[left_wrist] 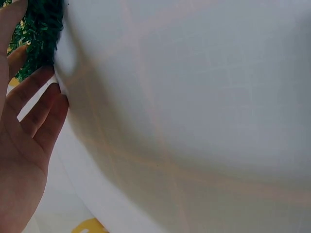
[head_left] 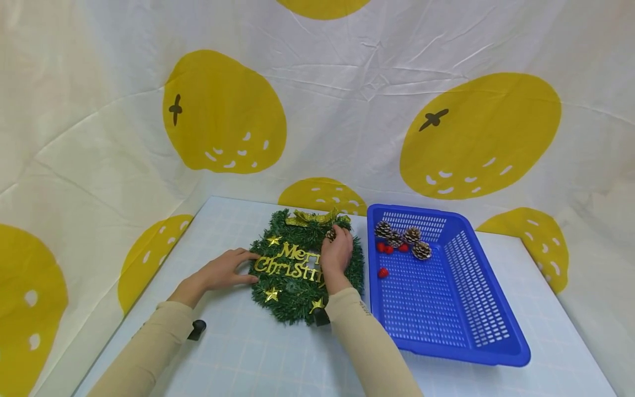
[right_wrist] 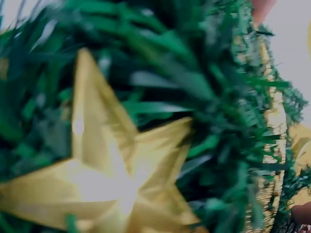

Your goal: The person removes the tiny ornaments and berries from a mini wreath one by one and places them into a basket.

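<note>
A green tinsel wreath (head_left: pixel 292 306) lies on the table, with gold "Merry Christmas" lettering (head_left: pixel 284 267), a gold bow (head_left: pixel 302 219) at its top and gold stars (head_left: pixel 272 295). At its upper right, my right hand (head_left: pixel 338 251) pinches a pine cone (head_left: pixel 331 234) against the greenery. My left hand (head_left: pixel 225 270) touches the wreath's left edge, fingers spread and fairly straight; in the left wrist view those fingers (left_wrist: pixel 39 104) reach the dark green tinsel (left_wrist: pixel 46 34). The right wrist view is filled by a gold star (right_wrist: pixel 124 187) on the tinsel, with the pine cone mostly out of frame.
Right of the wreath stands a blue plastic basket (head_left: pixel 448 353) holding several pine cones (head_left: pixel 421 250) and red berries (head_left: pixel 383 273) at its far left. The light table (head_left: pixel 238 353) meets a white cloth backdrop printed with yellow fruit (head_left: pixel 223 113).
</note>
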The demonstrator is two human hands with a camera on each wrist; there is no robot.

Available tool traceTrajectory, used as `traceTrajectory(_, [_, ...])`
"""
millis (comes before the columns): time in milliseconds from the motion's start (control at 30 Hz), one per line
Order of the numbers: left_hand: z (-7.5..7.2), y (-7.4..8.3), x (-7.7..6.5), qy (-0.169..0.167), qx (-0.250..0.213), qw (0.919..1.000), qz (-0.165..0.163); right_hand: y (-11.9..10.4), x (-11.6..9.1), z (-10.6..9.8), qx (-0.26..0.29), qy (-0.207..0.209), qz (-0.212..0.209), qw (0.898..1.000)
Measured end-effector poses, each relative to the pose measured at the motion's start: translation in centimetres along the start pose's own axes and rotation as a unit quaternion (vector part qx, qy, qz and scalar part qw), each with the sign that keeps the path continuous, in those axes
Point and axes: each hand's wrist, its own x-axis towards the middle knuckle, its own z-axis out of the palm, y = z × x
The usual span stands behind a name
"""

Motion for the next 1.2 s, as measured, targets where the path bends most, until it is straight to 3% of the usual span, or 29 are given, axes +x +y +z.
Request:
traceTrajectory(533, [0.4, -0.4, 0.2, 0.006, 0.006, 1.0000, -0.002, -4.0, 1.0, -2.4, 0.091, -0.006, 0.005, 0.996])
traceTrajectory(1200, [0.6, -0.5, 0.1, 0.009, 0.008, 0.9999, -0.003, -7.5, 2.6, -7.0, 0.086, -0.032, -0.121, 0.988])
